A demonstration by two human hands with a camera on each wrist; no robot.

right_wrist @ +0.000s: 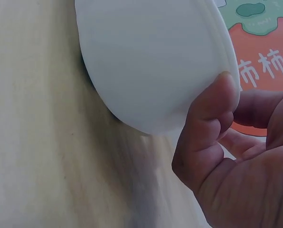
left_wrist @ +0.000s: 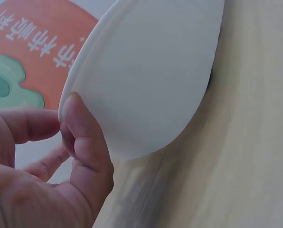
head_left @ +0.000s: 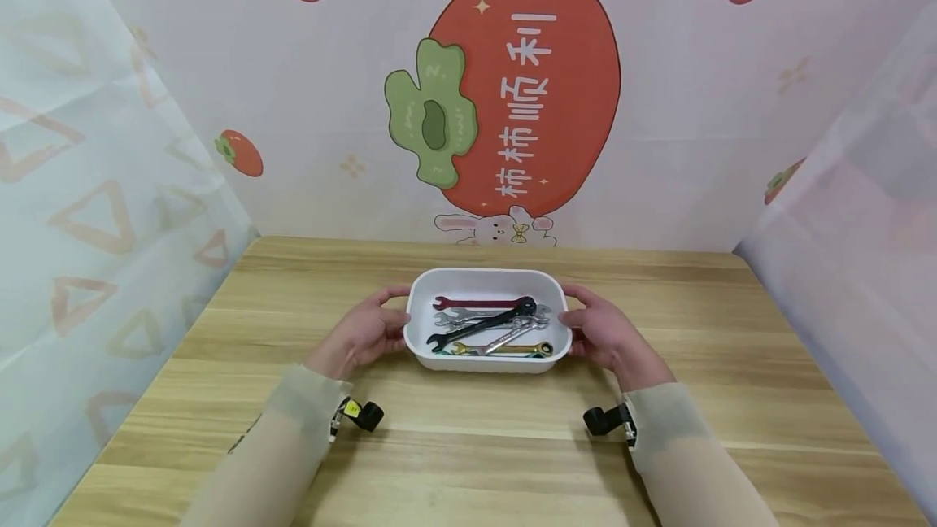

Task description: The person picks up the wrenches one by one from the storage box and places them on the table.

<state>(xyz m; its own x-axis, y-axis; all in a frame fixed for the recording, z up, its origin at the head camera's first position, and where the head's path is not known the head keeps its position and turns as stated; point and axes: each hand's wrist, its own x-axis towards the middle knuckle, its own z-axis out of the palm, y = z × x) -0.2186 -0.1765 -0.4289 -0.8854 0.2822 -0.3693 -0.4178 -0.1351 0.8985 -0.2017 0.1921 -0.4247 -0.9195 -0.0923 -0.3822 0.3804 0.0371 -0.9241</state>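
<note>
White tray (head_left: 489,279) sits mid-table (head_left: 220,397), resting flat, loaded with several wrenches (head_left: 486,325) (red, black, silver, gold-headed ones overlap). Left hand (head_left: 363,330) grips its left end, thumb on the rim; right hand (head_left: 604,332) grips the right end likewise. Judgement: grasp is made; lifting or moving the tray is left, none of the wrenches taken out.

Pale wooden table (head_left: 732,397) before a persimmon-printed backdrop (head_left: 523,88), translucent patterned curtains (head_left: 95,210) at both sides.
</note>
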